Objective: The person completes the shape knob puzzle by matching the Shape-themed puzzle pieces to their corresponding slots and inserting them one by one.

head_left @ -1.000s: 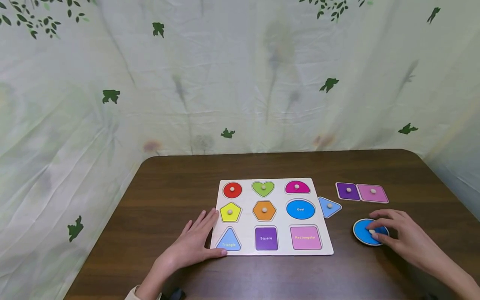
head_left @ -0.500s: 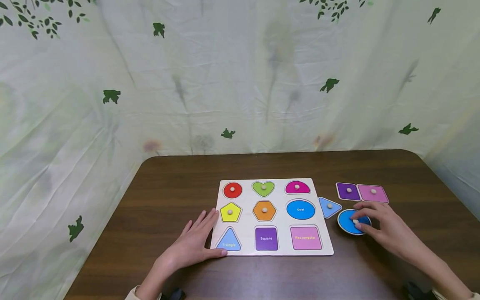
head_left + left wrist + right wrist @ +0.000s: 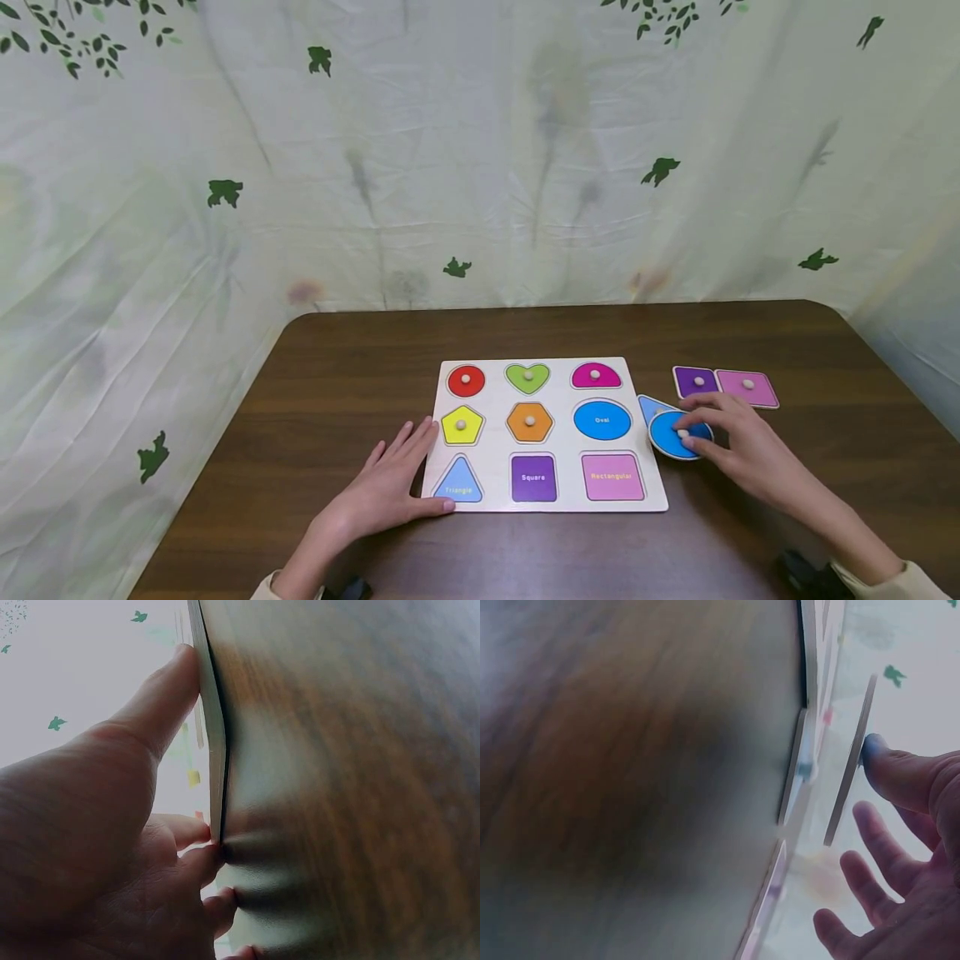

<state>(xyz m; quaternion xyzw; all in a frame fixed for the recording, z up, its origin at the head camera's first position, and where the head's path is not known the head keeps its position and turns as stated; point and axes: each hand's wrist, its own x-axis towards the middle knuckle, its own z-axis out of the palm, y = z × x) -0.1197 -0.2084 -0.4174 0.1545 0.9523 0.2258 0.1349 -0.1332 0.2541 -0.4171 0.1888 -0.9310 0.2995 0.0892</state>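
A white shape-puzzle board [image 3: 496, 467] lies flat on the table. My left hand [image 3: 386, 479] rests at its near left corner, fingers extended along the left side and thumb [image 3: 169, 690] touching the near edge. My right hand [image 3: 750, 450] pinches the small knob of a blue oval puzzle piece [image 3: 666, 437] between thumb and fingers. In the right wrist view, the oval piece [image 3: 850, 761] is tilted and raised off the table. It overlaps the light blue triangle piece [image 3: 651, 406] in the head view. An oval recess [image 3: 602, 427] labelled "Oval" shows on the board's right side.
Square purple [image 3: 690, 379] and rectangular pink [image 3: 761, 389] pieces lie side by side beyond my right hand. Several knobbed pieces sit in the board, including a red circle [image 3: 467, 388] and an orange hexagon [image 3: 529, 431]. Triangle [image 3: 458, 478], square [image 3: 534, 487] and rectangle recesses [image 3: 613, 487] show printed labels.
My right hand has lifted the blue oval piece and carried it left and slightly away from me, from the table to beside the board's right edge. My left hand stays in place.
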